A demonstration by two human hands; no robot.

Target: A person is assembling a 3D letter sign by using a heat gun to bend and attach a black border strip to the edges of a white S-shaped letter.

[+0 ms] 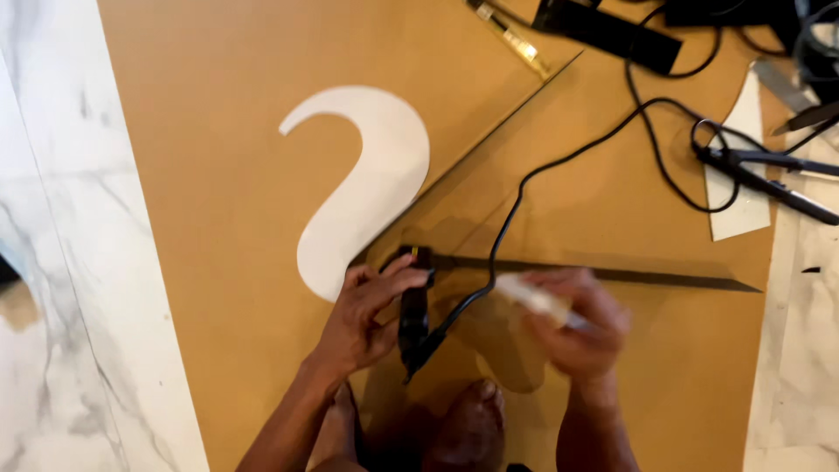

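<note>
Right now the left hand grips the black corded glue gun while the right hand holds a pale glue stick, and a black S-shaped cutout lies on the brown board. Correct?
Not quite. In the head view the S-shaped cutout is white, not black. The rest stands: left hand grips the black corded glue gun, right hand holds the pale glue stick, and the cutout lies on the brown board.

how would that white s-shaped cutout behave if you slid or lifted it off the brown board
The white S-shaped cutout looks thin and lies flat on the brown board, so it is probably light and would slide easily. Its narrow hooked end would likely droop or bend if lifted by one edge. It should not roll.
</note>
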